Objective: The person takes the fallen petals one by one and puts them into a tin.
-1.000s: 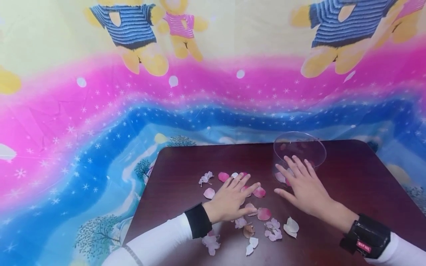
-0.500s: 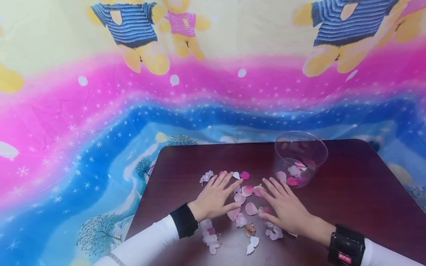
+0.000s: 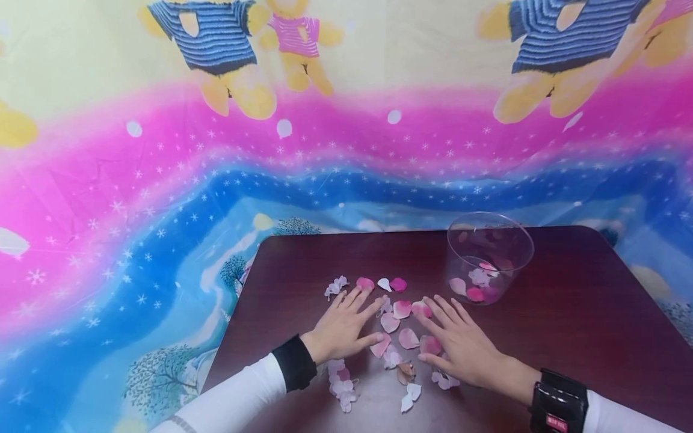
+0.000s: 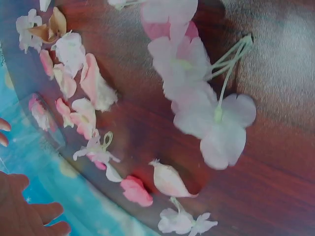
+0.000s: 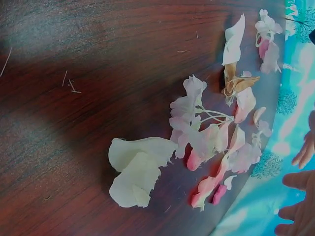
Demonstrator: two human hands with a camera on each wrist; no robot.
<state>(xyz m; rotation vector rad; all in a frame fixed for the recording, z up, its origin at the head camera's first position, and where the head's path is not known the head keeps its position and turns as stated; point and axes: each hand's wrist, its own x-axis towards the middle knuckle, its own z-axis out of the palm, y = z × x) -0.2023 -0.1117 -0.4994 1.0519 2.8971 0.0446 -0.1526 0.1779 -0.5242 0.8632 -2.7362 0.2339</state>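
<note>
The head view is looking forward and down from above the near edge of the dark wooden table (image 3: 568, 300), taking in both hands, the scattered petals (image 3: 403, 325), the clear cup (image 3: 489, 255) and the printed backdrop (image 3: 346, 120) rising behind. The left wrist view is sitting very close over the tabletop, facing across the petals (image 4: 98, 88) toward the table's edge, while the right wrist view is hovering similarly low, looking over the wood at a cream petal (image 5: 138, 169). All three views are sharing the petal cluster lying between the hands.
</note>
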